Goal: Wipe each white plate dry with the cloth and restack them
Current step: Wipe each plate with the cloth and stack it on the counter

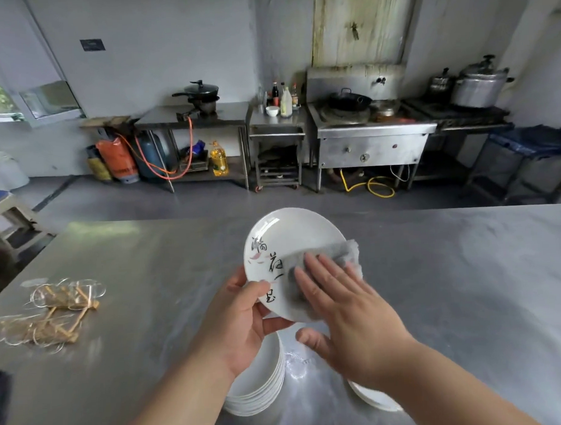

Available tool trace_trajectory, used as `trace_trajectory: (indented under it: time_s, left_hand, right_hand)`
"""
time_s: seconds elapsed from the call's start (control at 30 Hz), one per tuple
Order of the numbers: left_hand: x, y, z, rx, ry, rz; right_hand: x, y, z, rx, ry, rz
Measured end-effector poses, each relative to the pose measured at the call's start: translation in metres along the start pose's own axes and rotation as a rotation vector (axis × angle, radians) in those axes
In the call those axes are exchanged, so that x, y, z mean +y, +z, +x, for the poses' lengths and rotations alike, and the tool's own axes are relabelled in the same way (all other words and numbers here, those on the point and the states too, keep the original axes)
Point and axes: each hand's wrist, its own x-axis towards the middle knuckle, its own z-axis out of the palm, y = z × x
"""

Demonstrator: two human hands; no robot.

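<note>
A white plate with black brush lettering is tilted up above the steel table. My left hand grips its lower left rim, thumb on the face. My right hand lies flat with straight fingers on a grey cloth, pressing it against the plate's right side. Under my left wrist stands a stack of several white plates. Another white plate lies on the table beneath my right forearm, mostly hidden.
The steel table stretches wide to both sides. A bundle of straw-coloured ties and clear loops lies at its left. Beyond the table's far edge are a floor gap, stoves, pots and gas cylinders along the wall.
</note>
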Motion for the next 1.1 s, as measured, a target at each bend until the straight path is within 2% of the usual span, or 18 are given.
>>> trace_trajectory:
  time_s: [0.13, 0.33, 0.4, 0.5, 0.57, 0.77, 0.9, 1.0, 1.1]
  left_hand:
    - [-0.005, 0.013, -0.006, -0.096, -0.005, 0.051]
    - [0.006, 0.03, -0.002, -0.11, 0.063, 0.05]
    - [0.008, 0.031, -0.002, -0.107, 0.044, 0.019]
    - [0.005, 0.033, -0.007, -0.135, 0.001, 0.048]
    - [0.002, 0.036, -0.009, -0.186, 0.003, 0.096]
    - [0.016, 0.034, -0.011, -0.176, 0.056, 0.116]
    - [0.017, 0.031, -0.015, -0.192, 0.023, 0.121]
    - [0.017, 0.04, -0.016, -0.226, 0.018, 0.147]
    - [0.027, 0.043, -0.013, -0.215, 0.062, 0.086]
  right_hand:
    - [0.026, -0.024, 0.003, -0.004, 0.091, -0.068]
    - [-0.001, -0.02, -0.013, 0.063, -0.213, 0.191]
    - [0.005, -0.024, -0.012, 0.072, -0.181, 0.143]
    - [0.023, -0.041, 0.0, 0.088, 0.005, 0.052]
    - [0.025, -0.05, 0.006, 0.103, 0.062, 0.075]
    - [-0.007, -0.033, -0.011, 0.096, -0.181, 0.197]
    - [0.007, -0.047, -0.009, 0.145, -0.087, 0.026]
    - [0.009, -0.064, 0.004, 0.142, 0.034, 0.06]
    - [-0.005, -0.061, 0.001, 0.12, -0.12, 0.164]
